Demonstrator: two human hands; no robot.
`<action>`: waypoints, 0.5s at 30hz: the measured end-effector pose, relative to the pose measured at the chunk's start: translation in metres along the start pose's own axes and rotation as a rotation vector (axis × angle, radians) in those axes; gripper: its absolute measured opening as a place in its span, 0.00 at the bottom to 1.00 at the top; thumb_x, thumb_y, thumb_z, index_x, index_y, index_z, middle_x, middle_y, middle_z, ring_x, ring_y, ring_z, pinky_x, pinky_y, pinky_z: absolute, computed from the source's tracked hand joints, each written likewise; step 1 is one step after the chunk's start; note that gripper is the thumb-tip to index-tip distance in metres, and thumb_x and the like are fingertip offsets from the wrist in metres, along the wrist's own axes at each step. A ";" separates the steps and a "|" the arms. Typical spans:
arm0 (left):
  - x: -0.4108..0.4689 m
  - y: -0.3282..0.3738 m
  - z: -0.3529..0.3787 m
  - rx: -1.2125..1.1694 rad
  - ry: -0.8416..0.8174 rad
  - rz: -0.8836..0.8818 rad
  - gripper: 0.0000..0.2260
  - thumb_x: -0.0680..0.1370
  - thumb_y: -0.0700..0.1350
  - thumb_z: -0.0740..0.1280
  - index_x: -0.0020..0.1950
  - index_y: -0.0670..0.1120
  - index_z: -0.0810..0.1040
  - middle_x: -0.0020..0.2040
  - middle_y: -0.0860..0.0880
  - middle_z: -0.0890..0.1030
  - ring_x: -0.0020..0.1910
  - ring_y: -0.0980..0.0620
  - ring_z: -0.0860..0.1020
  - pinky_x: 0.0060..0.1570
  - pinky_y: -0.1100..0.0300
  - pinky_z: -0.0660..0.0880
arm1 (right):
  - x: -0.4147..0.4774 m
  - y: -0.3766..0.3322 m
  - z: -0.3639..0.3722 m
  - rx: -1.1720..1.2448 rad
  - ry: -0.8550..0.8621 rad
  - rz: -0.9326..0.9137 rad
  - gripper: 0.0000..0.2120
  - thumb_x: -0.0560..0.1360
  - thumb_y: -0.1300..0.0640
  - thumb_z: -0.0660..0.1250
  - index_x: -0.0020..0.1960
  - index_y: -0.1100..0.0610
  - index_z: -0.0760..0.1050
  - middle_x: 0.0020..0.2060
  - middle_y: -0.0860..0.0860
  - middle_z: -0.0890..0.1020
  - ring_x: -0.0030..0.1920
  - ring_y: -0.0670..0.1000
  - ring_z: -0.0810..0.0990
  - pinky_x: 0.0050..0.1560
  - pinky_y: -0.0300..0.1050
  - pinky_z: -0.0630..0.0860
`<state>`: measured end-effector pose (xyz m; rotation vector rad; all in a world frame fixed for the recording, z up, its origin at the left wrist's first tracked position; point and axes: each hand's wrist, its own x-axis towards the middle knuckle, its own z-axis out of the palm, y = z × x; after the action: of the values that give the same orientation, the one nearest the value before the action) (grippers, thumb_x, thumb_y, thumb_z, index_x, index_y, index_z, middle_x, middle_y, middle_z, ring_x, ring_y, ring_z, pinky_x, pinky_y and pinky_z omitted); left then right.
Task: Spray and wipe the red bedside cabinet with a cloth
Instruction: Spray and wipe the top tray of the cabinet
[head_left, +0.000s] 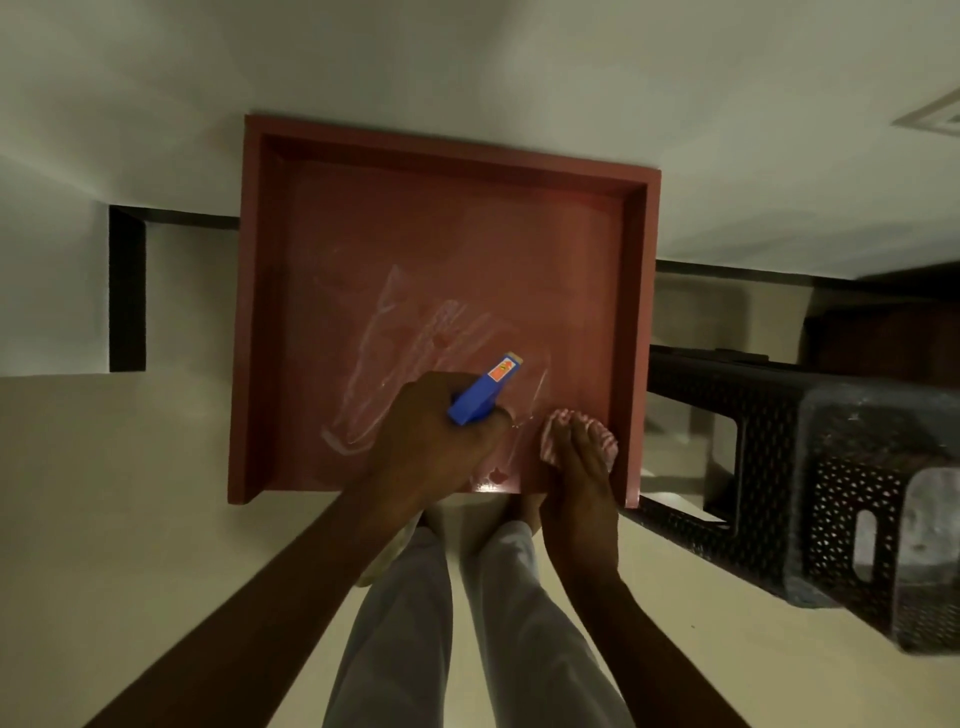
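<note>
Nearest the camera, two pale trouser legs run down to the floor, and both bare forearms reach forward over them.

The left hand is closed around a spray bottle, of which only the blue trigger head shows, with an orange label on its top; the nozzle end points away and to the right, over the cabinet top. The body of the bottle is hidden under the hand.

Just beside it, the right hand lies flat with its fingers pressed down on a pink and white striped cloth, bunched under the fingertips near the front right corner of the red bedside cabinet. The hand pins the cloth to the surface; whether the fingers curl around it cannot be told.

The cabinet top is a flat red panel with raised edges at the left, right and back. Whitish wet streaks sweep across its middle and front, to the left of the cloth.

To the right of the cabinet stands a dark perforated plastic stool. Beyond the cabinet, a pale wall with a dark skirting band rises behind it.
</note>
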<state>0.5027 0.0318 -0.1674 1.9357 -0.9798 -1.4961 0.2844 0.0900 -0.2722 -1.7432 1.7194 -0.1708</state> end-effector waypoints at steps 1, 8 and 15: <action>0.000 0.000 0.001 0.003 -0.004 0.001 0.15 0.77 0.42 0.71 0.33 0.46 0.71 0.26 0.50 0.68 0.22 0.58 0.66 0.25 0.74 0.65 | 0.010 -0.001 -0.002 0.000 -0.002 0.009 0.29 0.80 0.59 0.59 0.81 0.56 0.61 0.81 0.52 0.61 0.82 0.51 0.53 0.78 0.65 0.59; -0.008 -0.008 0.008 0.056 -0.004 0.036 0.16 0.76 0.45 0.72 0.37 0.35 0.73 0.29 0.41 0.69 0.27 0.52 0.67 0.29 0.67 0.66 | 0.129 -0.034 -0.024 -0.037 0.029 -0.042 0.27 0.81 0.65 0.62 0.79 0.54 0.65 0.79 0.52 0.65 0.80 0.56 0.59 0.79 0.59 0.60; -0.022 -0.019 0.015 0.044 -0.019 0.025 0.17 0.77 0.45 0.72 0.32 0.48 0.69 0.26 0.52 0.66 0.25 0.56 0.65 0.27 0.71 0.66 | 0.104 -0.023 -0.014 -0.158 -0.123 -0.321 0.29 0.81 0.63 0.63 0.80 0.52 0.61 0.80 0.51 0.62 0.82 0.55 0.55 0.80 0.61 0.58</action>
<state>0.4899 0.0616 -0.1727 1.9362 -1.0499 -1.4940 0.3084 -0.0134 -0.2861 -2.0948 1.3900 -0.0669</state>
